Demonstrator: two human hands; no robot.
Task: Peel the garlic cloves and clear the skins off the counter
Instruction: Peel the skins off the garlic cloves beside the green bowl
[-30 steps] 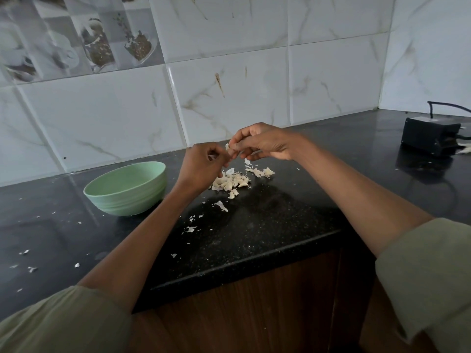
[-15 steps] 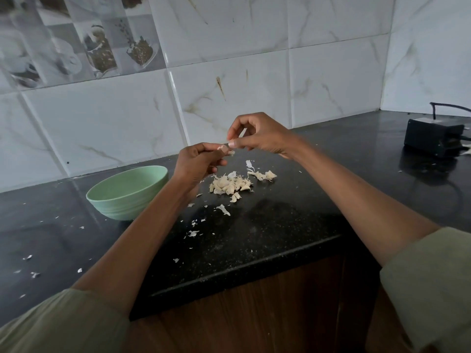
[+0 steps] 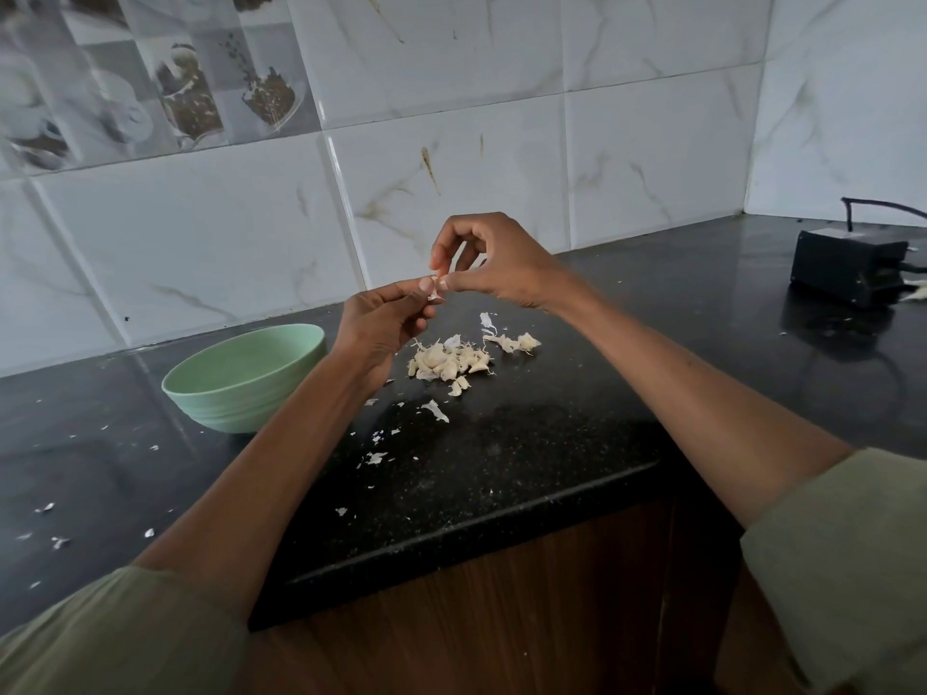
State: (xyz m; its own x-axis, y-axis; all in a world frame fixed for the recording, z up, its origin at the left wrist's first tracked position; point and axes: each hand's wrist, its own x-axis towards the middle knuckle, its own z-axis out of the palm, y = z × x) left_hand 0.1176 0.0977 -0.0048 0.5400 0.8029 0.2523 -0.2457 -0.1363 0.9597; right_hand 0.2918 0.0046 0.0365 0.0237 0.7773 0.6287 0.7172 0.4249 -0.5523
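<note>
Pale garlic clove (image 3: 434, 289) between both hands

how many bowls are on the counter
1. The green bowl sits on the black counter by the tiled wall, just left of the left hand. None other shows.

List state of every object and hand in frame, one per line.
left hand: raised, pinches garlic clove
right hand: raised, pinches the clove's skin
garlic clove: held between both hands, partly skinned
garlic pile: loose heap on counter
green bowl: upright, contents not visible
skin flakes: scattered on counter
counter: littered with flakes
black box: on counter, cable attached
</note>
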